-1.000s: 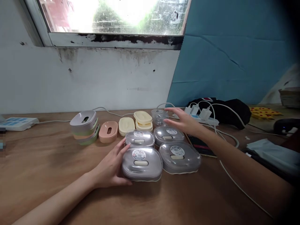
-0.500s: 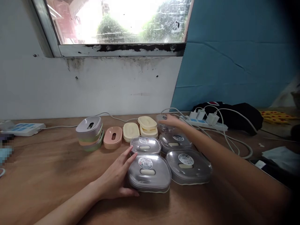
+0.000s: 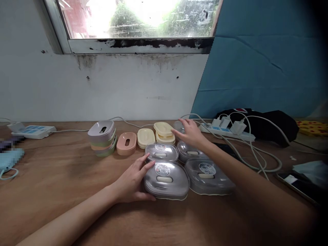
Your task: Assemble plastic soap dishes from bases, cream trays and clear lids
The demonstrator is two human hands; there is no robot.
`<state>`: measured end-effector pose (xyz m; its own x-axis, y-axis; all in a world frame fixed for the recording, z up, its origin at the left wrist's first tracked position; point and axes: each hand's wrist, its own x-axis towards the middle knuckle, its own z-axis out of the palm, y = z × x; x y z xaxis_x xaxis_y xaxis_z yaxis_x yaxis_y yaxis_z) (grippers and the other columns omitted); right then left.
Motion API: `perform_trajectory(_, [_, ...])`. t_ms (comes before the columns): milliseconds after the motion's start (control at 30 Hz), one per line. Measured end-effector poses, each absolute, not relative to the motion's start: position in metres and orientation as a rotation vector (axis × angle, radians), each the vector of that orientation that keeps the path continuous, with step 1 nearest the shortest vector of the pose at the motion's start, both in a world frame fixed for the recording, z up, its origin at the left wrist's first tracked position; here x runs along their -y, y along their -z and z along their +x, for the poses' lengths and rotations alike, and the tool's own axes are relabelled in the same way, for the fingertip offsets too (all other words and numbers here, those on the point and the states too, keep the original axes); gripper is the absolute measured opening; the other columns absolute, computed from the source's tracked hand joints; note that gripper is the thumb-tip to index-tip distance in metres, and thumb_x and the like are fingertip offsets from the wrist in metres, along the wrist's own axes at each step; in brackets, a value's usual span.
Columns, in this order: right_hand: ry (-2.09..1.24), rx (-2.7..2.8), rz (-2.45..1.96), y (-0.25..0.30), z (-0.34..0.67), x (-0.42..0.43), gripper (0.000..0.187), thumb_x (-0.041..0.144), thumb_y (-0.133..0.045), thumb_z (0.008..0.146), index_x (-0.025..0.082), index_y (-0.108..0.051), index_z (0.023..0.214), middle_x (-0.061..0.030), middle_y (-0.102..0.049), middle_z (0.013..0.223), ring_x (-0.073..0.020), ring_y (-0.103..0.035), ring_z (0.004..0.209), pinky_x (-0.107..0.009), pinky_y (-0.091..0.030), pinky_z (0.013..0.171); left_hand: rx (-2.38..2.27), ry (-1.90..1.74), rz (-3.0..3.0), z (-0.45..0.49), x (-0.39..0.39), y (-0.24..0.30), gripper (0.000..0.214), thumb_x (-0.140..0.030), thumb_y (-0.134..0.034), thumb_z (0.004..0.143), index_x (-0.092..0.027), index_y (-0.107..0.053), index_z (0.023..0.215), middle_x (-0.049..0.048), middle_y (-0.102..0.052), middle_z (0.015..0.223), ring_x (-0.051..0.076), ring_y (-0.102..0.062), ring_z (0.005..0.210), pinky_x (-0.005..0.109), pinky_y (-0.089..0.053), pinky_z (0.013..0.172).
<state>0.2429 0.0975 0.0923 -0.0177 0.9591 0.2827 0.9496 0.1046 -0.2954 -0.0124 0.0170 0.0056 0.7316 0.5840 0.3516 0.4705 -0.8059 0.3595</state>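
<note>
A person steadies one of four clear-lidded boxes at a wooden table (image 3: 64, 174) beneath a window (image 3: 159, 20). Read the tabletop as a clock centred on the four boxes, the person at six.

At about eight o'clock the left hand (image 3: 132, 181) rests against the outer side of the front left box (image 3: 166, 188), fingers and thumb spread wide along its edge; the box sits flat on the wood. The front right box (image 3: 212, 184) lies at four, partly behind the right forearm, with the rear left box (image 3: 159, 157) at eleven and the rear right box (image 3: 187, 150) at one.

The right hand (image 3: 191, 133) reaches to just past twelve, thumb and forefinger parted beside a small clear container (image 3: 178, 126). From where I stand, I cannot tell whether it grips that container; the hand hides part of it.

A stack of cream pieces (image 3: 164, 128) stands at eleven, near the right thumb, with a single cream piece (image 3: 145, 137) beside it. Toward ten come a peach tray (image 3: 126, 151) and a pastel stack (image 3: 102, 138) topped in lilac. At two, a white power strip (image 3: 249, 137) bristles with plugs before a black cloth bundle (image 3: 271, 126). A dark phone (image 3: 307, 191) lies between three and four.
</note>
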Motion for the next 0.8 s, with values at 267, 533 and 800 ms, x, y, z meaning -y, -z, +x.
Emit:
perform_trajectory(267, [0.200,2.382,-0.607,-0.050,0.169,0.024,0.032,0.021,-0.045,0.084,0.014,-0.050,0.115,-0.0150,-0.047,0.126,-0.0282,-0.029,0.129,-0.051,-0.028,0.103,-0.798,-0.837,2.640,-0.012,-0.021,-0.006,0.082,-0.057,-0.054,0.076,-0.020,-0.016,0.139,0.0153,-0.021,0.144,0.032,-0.021,0.132,0.047,-0.025,0.106])
perform_trajectory(533, [-0.418,2.865,-0.169,-0.020,0.159,0.038,0.035,0.028,-0.042,0.090,0.017,-0.050,0.123,-0.0040,-0.045,0.134,-0.0137,-0.033,0.128,-0.027,-0.024,0.108,-1.368,-0.780,2.569,-0.023,-0.034,0.000,0.044,-0.026,-0.046,0.084,-0.011,-0.042,0.125,0.0167,-0.032,0.139,0.027,-0.031,0.129,0.043,-0.030,0.106])
perform_trajectory(800, [-0.576,2.854,-0.470,-0.024,0.168,0.048,0.045,0.029,-0.039,0.090,0.015,-0.039,0.133,-0.0092,-0.035,0.143,-0.0168,-0.027,0.132,-0.026,-0.024,0.107,-1.310,-0.179,2.747,-0.028,-0.014,-0.002,0.051,-0.039,-0.028,0.094,-0.015,-0.026,0.139,0.0087,-0.020,0.147,0.024,-0.017,0.135,0.047,-0.018,0.109])
